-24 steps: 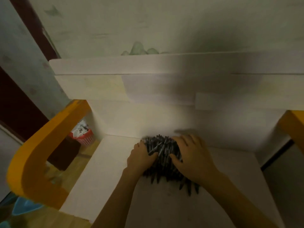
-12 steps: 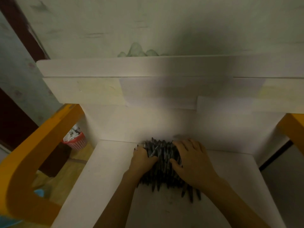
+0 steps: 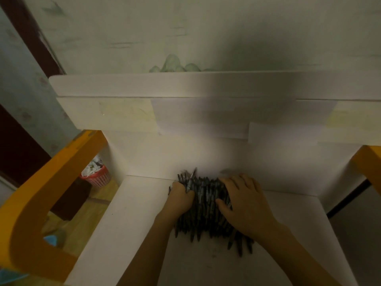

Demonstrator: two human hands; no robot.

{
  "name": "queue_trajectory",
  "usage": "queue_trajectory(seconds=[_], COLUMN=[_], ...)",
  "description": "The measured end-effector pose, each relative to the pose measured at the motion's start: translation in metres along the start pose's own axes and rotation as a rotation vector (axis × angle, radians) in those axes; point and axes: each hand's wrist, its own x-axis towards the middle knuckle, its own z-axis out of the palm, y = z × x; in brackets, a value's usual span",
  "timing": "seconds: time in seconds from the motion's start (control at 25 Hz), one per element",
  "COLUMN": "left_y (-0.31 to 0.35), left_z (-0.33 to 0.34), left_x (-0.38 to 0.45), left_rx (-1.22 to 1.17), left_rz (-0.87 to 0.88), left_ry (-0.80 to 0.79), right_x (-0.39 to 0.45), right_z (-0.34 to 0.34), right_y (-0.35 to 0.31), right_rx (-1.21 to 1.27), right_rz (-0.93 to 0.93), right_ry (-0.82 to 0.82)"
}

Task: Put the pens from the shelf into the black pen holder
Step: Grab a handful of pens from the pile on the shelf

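One white shelf (image 3: 127, 223) carries one heap of dark pens (image 3: 206, 213), too many to count, near its back wall. The right hand (image 3: 245, 205) presses spread fingers on the heap; the left hand (image 3: 181, 197) curls round pens at its edge. One red basket (image 3: 97, 178) stands below left.

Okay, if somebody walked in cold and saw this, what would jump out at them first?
Probably the big dark pile of pens on the white shelf, low in the middle of the view, with the left hand gripping its left edge and the right hand spread over its right side. Next, the bright orange frame curving down the left, with a red basket behind it.
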Motion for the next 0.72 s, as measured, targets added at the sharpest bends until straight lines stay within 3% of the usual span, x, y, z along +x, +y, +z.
queue_trajectory(seconds=[0.4,0.72], left_y=[0.027,0.049], left_z=[-0.030,-0.046], left_x=[-0.024,-0.053], left_rx=[0.019,-0.276], left_rz=[0.137,0.250], left_ry=[0.029,-0.239], right_x=[-0.004,-0.046], right_z=[-0.017,-0.067], right_y=[-0.008,-0.028], right_rx=[-0.018,-0.032], right_rz=[0.037,0.123], right_ry=[0.027,0.171])
